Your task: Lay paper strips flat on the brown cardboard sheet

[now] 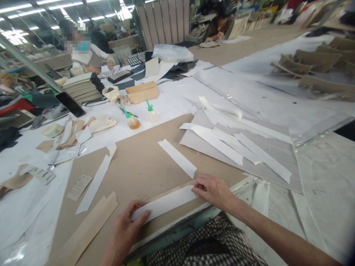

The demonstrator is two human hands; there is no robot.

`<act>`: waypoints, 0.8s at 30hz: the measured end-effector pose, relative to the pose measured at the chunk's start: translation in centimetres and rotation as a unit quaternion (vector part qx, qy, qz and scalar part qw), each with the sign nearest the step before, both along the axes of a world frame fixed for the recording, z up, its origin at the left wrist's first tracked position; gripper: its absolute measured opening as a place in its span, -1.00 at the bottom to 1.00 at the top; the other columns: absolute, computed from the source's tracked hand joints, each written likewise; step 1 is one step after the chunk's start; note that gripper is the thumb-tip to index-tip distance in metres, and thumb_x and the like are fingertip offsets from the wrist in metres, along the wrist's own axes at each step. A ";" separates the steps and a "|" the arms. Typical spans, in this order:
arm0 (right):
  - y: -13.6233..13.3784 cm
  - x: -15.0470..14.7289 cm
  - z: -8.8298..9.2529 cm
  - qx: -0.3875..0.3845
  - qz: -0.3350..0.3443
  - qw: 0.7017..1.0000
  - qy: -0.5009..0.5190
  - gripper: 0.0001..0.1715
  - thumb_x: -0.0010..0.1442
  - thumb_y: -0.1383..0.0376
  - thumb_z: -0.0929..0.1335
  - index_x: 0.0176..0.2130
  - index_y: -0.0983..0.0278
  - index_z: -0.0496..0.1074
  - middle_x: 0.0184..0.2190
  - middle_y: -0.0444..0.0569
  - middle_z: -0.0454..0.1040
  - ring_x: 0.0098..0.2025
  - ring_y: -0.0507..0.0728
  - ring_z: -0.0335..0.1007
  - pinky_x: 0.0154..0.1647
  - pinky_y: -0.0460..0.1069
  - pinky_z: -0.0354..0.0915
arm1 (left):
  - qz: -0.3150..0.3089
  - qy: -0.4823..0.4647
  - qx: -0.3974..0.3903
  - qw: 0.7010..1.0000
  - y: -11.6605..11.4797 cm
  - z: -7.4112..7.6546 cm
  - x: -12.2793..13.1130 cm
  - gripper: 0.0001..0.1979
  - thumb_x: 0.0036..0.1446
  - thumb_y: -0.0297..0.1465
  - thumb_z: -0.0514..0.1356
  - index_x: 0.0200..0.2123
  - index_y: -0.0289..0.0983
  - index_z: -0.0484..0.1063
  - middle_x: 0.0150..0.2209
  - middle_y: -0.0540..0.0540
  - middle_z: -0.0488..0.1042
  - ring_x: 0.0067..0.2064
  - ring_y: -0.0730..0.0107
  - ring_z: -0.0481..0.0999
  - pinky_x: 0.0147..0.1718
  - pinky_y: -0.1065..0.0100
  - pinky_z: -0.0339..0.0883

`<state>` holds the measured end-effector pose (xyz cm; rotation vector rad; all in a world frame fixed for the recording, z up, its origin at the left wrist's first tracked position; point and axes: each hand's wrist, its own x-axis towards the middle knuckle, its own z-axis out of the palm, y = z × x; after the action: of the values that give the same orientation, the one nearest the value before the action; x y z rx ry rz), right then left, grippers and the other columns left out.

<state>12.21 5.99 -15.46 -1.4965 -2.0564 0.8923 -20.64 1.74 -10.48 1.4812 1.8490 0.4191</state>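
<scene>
A white strip [169,202] lies over a tan strip [177,190] near the front edge of the brown board [138,166]. My left hand [133,218] grips its left end, thumb on top and fingers behind. At the other end, the fingertips of my right hand [208,188] are pinched together on the white strip's corner. Just beyond, a second white strip [178,158] rests alone on the board. To the left are another white strip [97,181] with a curled top and several tan strips [88,229] lying together.
White strips [235,142] are piled on a grey sheet [271,147] at right. Two bottles with green nozzles, one amber [133,122] and one clear [152,113], stand behind the board. A phone [70,104] leans at left. Two people [88,55] sit farther back.
</scene>
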 end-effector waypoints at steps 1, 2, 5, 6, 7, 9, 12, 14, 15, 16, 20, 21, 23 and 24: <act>0.0 0.0 0.0 0.001 -0.002 1.000 0.001 -0.82 0.29 0.37 0.43 -0.37 0.26 0.41 -0.36 -0.21 0.37 -0.29 0.03 0.35 -0.31 -0.06 0.11 | 0.001 0.002 0.002 1.000 0.0 0.0 0.0 -0.53 0.02 0.07 0.25 -0.23 -0.20 0.49 -0.35 -0.01 0.55 -0.30 0.21 0.48 -0.32 0.29 0.31; -0.1 -0.1 0.0 0.002 -0.004 1.000 0.002 -0.82 0.29 0.37 0.43 -0.37 0.26 0.41 -0.37 -0.21 0.37 -0.29 0.03 0.35 -0.31 -0.06 0.11 | 0.003 0.003 0.003 1.000 0.1 0.0 0.0 -0.53 0.02 0.07 0.25 -0.22 -0.20 0.49 -0.35 -0.01 0.55 -0.31 0.21 0.47 -0.33 0.29 0.31; -0.2 -0.1 0.2 0.003 -0.009 1.000 0.005 -0.81 0.29 0.37 0.43 -0.38 0.25 0.42 -0.38 -0.21 0.38 -0.30 0.03 0.36 -0.33 -0.06 0.11 | 0.004 -0.003 -0.006 1.000 0.2 -0.3 -0.2 -0.52 0.00 0.07 0.26 -0.22 -0.20 0.49 -0.34 -0.02 0.56 -0.29 0.19 0.48 -0.32 0.28 0.32; -0.2 -0.1 0.2 0.004 -0.011 1.000 0.006 -0.81 0.28 0.37 0.43 -0.39 0.25 0.42 -0.38 -0.22 0.39 -0.30 0.03 0.36 -0.34 -0.06 0.10 | 0.002 -0.006 -0.008 1.000 0.2 -0.5 -0.4 -0.51 0.00 0.08 0.27 -0.21 -0.20 0.49 -0.33 -0.02 0.56 -0.28 0.18 0.49 -0.32 0.28 0.32; -0.2 -0.1 0.3 0.004 -0.013 1.000 0.006 -0.81 0.28 0.37 0.43 -0.39 0.25 0.42 -0.38 -0.22 0.39 -0.31 0.03 0.36 -0.35 -0.06 0.10 | 0.001 -0.008 -0.011 1.000 0.2 -0.6 -0.5 -0.51 0.00 0.08 0.27 -0.21 -0.20 0.49 -0.33 -0.02 0.56 -0.28 0.18 0.49 -0.31 0.28 0.31; -0.2 -0.2 0.3 0.007 -0.016 1.000 0.005 -0.80 0.27 0.37 0.44 -0.40 0.25 0.42 -0.39 -0.21 0.40 -0.31 0.03 0.36 -0.36 -0.06 0.10 | -0.004 -0.005 -0.013 1.000 0.1 -0.8 -0.6 -0.52 0.02 0.08 0.26 -0.20 -0.19 0.48 -0.32 -0.01 0.56 -0.28 0.19 0.49 -0.30 0.28 0.30; -0.3 -0.2 0.2 0.011 -0.020 1.000 0.000 -0.79 0.26 0.38 0.45 -0.40 0.25 0.41 -0.39 -0.21 0.40 -0.31 0.03 0.36 -0.36 -0.07 0.09 | -0.008 0.002 -0.010 1.000 0.1 -0.8 -0.5 -0.56 0.07 0.05 0.24 -0.20 -0.19 0.47 -0.30 0.01 0.56 -0.24 0.19 0.48 -0.25 0.28 0.28; -0.3 -0.3 0.1 0.015 -0.023 1.000 -0.006 -0.79 0.26 0.38 0.45 -0.40 0.25 0.41 -0.39 -0.22 0.39 -0.31 0.03 0.35 -0.38 -0.07 0.08 | -0.012 0.005 -0.007 1.000 0.0 -0.8 -0.4 -0.59 0.09 0.02 0.23 -0.19 -0.19 0.46 -0.29 0.01 0.55 -0.22 0.19 0.48 -0.21 0.27 0.26; -0.3 -0.3 0.1 0.017 -0.023 1.000 -0.009 -0.79 0.26 0.37 0.45 -0.40 0.25 0.41 -0.39 -0.22 0.39 -0.31 0.03 0.35 -0.38 -0.07 0.08 | -0.015 0.005 -0.008 1.000 0.0 -0.8 -0.4 -0.59 0.10 0.01 0.23 -0.19 -0.19 0.46 -0.29 0.01 0.55 -0.22 0.19 0.48 -0.21 0.26 0.26; -0.3 -0.3 0.1 0.019 -0.023 0.999 -0.012 -0.80 0.26 0.37 0.44 -0.40 0.25 0.41 -0.39 -0.21 0.39 -0.31 0.03 0.35 -0.38 -0.07 0.07 | -0.017 0.005 -0.008 1.000 0.1 -0.7 -0.3 -0.60 0.11 0.01 0.23 -0.18 -0.19 0.46 -0.29 0.01 0.55 -0.23 0.19 0.47 -0.20 0.26 0.25; -0.4 -0.5 0.4 0.031 -0.019 0.999 -0.020 -0.81 0.28 0.31 0.39 -0.40 0.25 0.40 -0.38 -0.17 0.40 -0.29 0.06 0.37 -0.37 -0.05 0.08 | -0.014 -0.005 -0.007 1.000 0.2 -0.1 -0.2 -0.61 0.12 -0.03 0.23 -0.17 -0.20 0.47 -0.28 0.00 0.55 -0.28 0.24 0.45 -0.25 0.29 0.23; -0.4 -0.5 0.4 0.032 -0.020 0.999 -0.020 -0.80 0.29 0.28 0.36 -0.40 0.24 0.39 -0.38 -0.17 0.40 -0.29 0.07 0.37 -0.36 -0.04 0.09 | -0.009 -0.008 -0.003 1.000 0.2 0.1 -0.3 -0.63 0.11 -0.05 0.23 -0.19 -0.21 0.48 -0.29 0.00 0.54 -0.30 0.26 0.44 -0.27 0.29 0.22; -0.5 -0.6 0.4 0.024 -0.025 0.999 -0.022 -0.75 0.31 0.18 0.30 -0.39 0.22 0.40 -0.39 -0.17 0.40 -0.30 0.09 0.38 -0.35 -0.02 0.12 | 0.004 -0.023 0.007 1.000 0.2 0.6 -0.5 -0.66 0.09 -0.09 0.24 -0.23 -0.24 0.49 -0.37 0.01 0.49 -0.36 0.31 0.39 -0.33 0.32 0.20; -0.5 -0.6 0.3 0.015 -0.030 0.999 -0.025 -0.71 0.30 0.13 0.27 -0.39 0.20 0.40 -0.39 -0.17 0.41 -0.30 0.10 0.38 -0.35 -0.01 0.13 | 0.013 -0.036 0.011 0.999 0.2 0.8 -0.7 -0.67 0.08 -0.11 0.24 -0.25 -0.25 0.49 -0.41 0.02 0.44 -0.39 0.34 0.35 -0.35 0.33 0.18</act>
<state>11.63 5.47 -15.14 -1.5706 -2.0390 0.8049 -21.35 1.89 -9.63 1.4395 1.8140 0.5001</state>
